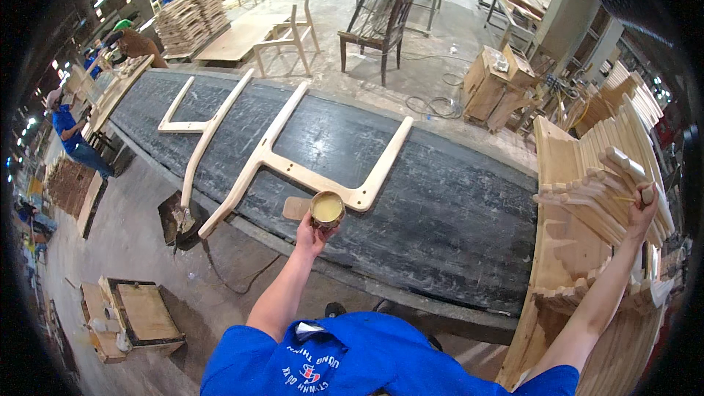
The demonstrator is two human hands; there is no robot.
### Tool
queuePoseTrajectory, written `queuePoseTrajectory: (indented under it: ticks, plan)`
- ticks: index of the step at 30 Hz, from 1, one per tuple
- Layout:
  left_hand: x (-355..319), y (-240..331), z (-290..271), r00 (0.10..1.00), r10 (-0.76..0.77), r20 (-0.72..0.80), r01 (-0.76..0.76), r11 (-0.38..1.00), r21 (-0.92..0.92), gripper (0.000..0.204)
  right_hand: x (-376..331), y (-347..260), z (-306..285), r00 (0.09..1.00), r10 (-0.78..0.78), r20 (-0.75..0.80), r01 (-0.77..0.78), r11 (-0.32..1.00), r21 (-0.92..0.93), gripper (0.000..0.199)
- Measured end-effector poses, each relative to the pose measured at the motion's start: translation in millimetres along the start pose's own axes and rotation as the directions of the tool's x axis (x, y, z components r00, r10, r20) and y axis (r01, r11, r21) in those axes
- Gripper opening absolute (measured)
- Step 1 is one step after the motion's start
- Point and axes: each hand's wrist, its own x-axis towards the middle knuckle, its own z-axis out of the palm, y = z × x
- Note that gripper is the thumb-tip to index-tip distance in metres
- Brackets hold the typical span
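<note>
My left hand (315,235) is closed around a small round can (327,210) of pale yellow liquid, held upright over the near edge of the dark worktable (455,227). A flat wooden piece (295,208) shows beside the can. Beyond it lies a pale wooden chair-side frame (293,169) with dark holes in its rail; a second such frame (209,126) lies to its left. My right hand (642,214) reaches far right to a stack of shaped wooden parts (587,209). Its fingers are curled, and a brownish rounded end shows at them; the thing itself is unclear.
Left of the table stand a dark tray (178,220) and a wooden box stand (143,314) with small containers. A cable (242,290) lies on the floor. A dark chair (381,22) and a pale chair (290,40) stand beyond the table. A person in blue (70,132) works at far left.
</note>
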Motion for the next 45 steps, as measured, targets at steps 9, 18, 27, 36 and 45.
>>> queuePoseTrajectory:
  ticks: [9, 18, 27, 36, 45]
  plan:
    - [-50, 43, -15, 0.998, -0.011, 0.066, 0.007, 0.998, 0.062, 0.042, -205, -8, 84, 0.965, 0.262, -0.027, -0.257, 0.959, 0.121, 0.035]
    - [-64, 13, -16, 0.997, -0.043, 0.064, 0.041, 0.999, 0.033, 0.042, -299, 9, 83, 0.728, 0.509, 0.459, -0.591, 0.806, 0.044, 0.033]
    - [-75, -5, -31, 0.998, -0.052, -0.031, 0.053, 0.997, 0.054, 0.043, -431, 76, 56, 0.646, 0.763, 0.032, -0.758, 0.646, -0.093, 0.059]
    - [-71, -53, -11, 0.993, -0.098, -0.065, 0.107, 0.984, 0.139, 0.044, -430, 151, -37, 0.382, 0.911, -0.158, -0.762, 0.214, -0.611, 0.042]
    - [-53, -123, 21, 0.992, -0.124, -0.018, 0.125, 0.985, 0.119, 0.043, -266, 163, 28, 0.797, 0.571, 0.197, 0.08, 0.224, -0.971, 0.033]
